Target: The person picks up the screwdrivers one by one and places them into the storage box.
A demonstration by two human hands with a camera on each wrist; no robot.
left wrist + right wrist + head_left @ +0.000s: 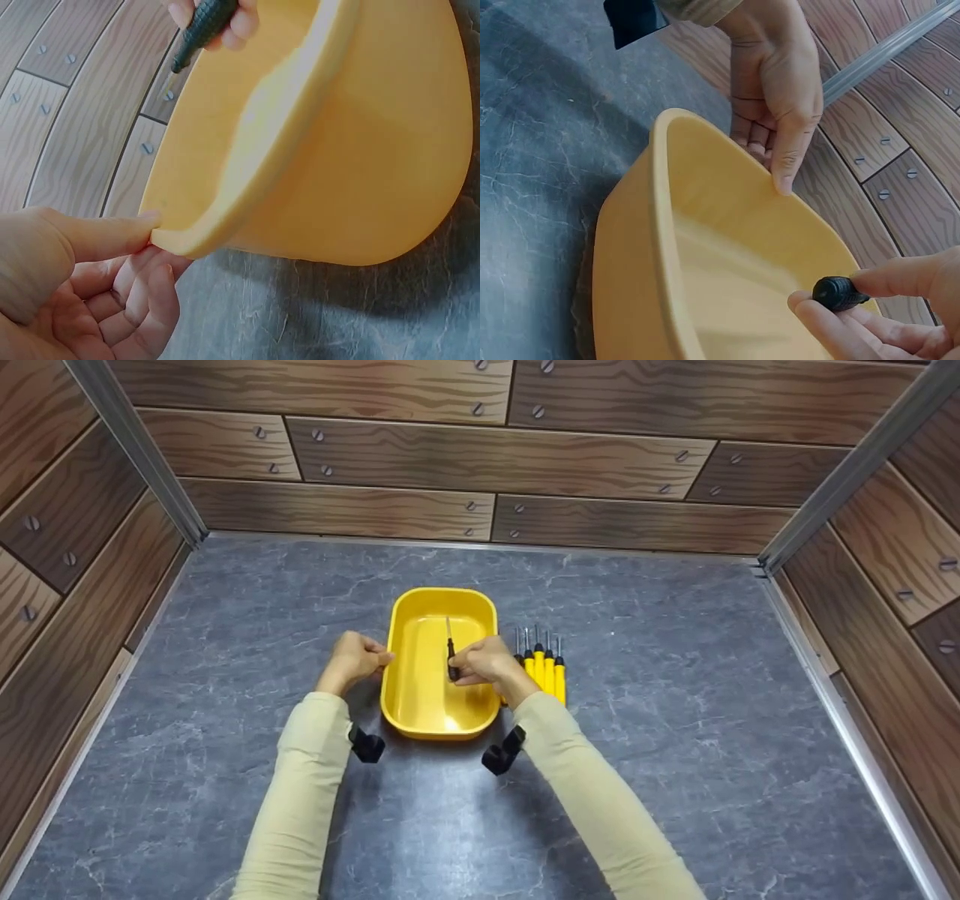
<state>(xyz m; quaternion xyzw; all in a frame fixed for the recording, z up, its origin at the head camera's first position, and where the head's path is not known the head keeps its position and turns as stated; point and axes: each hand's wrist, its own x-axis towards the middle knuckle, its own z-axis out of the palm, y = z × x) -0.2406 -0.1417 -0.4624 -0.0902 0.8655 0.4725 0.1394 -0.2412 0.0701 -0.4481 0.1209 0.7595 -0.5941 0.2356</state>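
Note:
A yellow bin (442,720) with rounded corners stands on the grey marbled surface. My left hand (355,660) pinches its left rim between thumb and fingers; the left wrist view shows the thumb on top of the rim (176,241). Over the bin's interior, my right hand (486,664) holds a small screwdriver (451,658) by its black handle (838,293), the thin shaft pointing toward the far end. Just right of the bin lie several yellow-handled screwdrivers (550,671) side by side, shafts pointing away; my right wrist partly covers them.
Wood-patterned panels (495,454) close off the back and both sides of the grey surface (660,720). Metal strips (847,705) run along the side edges. A black wrist-worn device (367,745) sits on each forearm near the bin's front corners.

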